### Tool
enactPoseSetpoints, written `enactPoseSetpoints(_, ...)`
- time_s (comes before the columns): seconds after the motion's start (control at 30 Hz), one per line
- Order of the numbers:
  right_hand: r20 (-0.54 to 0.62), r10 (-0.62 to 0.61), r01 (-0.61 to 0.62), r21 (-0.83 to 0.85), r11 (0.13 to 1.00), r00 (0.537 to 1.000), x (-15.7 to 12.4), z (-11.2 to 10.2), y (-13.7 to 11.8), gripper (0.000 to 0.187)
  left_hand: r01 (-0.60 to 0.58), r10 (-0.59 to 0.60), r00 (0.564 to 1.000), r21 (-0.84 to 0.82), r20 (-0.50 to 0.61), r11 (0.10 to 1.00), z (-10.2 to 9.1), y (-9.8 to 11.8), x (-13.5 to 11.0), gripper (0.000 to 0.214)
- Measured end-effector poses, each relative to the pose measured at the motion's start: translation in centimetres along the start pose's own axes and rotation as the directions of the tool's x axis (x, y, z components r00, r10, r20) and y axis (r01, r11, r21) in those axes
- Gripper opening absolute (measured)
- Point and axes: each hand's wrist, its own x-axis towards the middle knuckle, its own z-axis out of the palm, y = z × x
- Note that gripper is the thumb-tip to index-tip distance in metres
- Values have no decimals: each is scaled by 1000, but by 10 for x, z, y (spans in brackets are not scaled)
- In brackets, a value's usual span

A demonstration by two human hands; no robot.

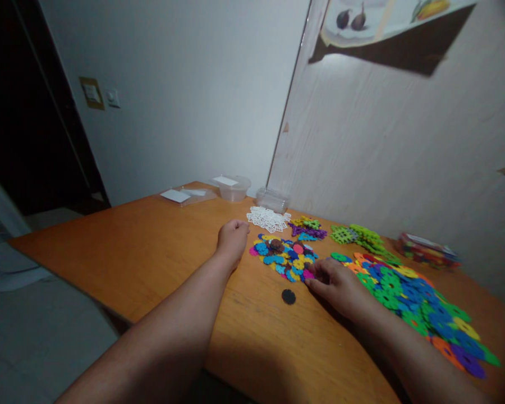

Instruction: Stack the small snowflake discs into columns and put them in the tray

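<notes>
A small pile of scalloped plastic discs in blue, yellow, brown and pink lies between my two hands. My left hand is closed with curled fingers just left of this pile; anything inside it is hidden. At the pile's right edge, my right hand has thumb and fingertips a little apart, touching the pile near a dark disc and a magenta disc. A single black disc rests alone on the wooden table, in front of the pile.
A large heap of bigger coloured discs spreads on the right. Behind are white lattice pieces, purple and yellow pieces, green pieces and a filled packet. Plastic tubs and bags stand along the back.
</notes>
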Motion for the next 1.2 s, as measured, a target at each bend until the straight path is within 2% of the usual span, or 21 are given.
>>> enactPoseSetpoints(0.17, 0, 19, -19, 104, 994, 1000, -6, -1, -13, 18, -2, 2, 1000, 6, -10, 1000, 0, -1, 0, 17)
enactPoseSetpoints(0.3, 114, -57, 31, 221, 975, 992, -17, 3, -34, 17, 2, -2, 1000, 17, -6, 1000, 0, 0, -1, 17)
enactPoseSetpoints(0.43, 207, -69, 23, 219, 976, 976, -22, 7, -50, 15, 9, -9, 1000, 17, -12, 1000, 1, 3, -2, 16)
enactPoseSetpoints(0.53, 198, -57, 8, 240, 971, 979, -22, 8, -48, 18, 11, -11, 1000, 16, -10, 1000, 1, 3, -3, 17)
enactPoseSetpoints(0.67, 113, -17, -19, 306, 952, 993, -14, 4, -25, 18, 4, -4, 1000, 7, -1, 1000, 1, 1, -1, 17)
enactPoseSetpoints(0.77, 38, 43, -50, 240, 969, 998, -7, 0, -5, 16, 2, -2, 1000, 1, 6, 1000, 1, -1, 0, 17)
enactPoseSetpoints(0.87, 17, 46, -48, 168, 985, 999, -2, 0, 6, 16, 8, -8, 1000, -12, 7, 1000, 1, 0, 0, 17)
enactPoseSetpoints(1.0, 22, 29, -31, 94, 995, 999, -1, 1, 2, 22, 29, -29, 1000, -31, 3, 999, 1, 3, -2, 15)
enactPoseSetpoints(1.2, 14, 46, -46, -13, 999, 999, 0, 0, -9, 19, 31, -30, 999, -58, 12, 998, 2, 9, -6, 13)
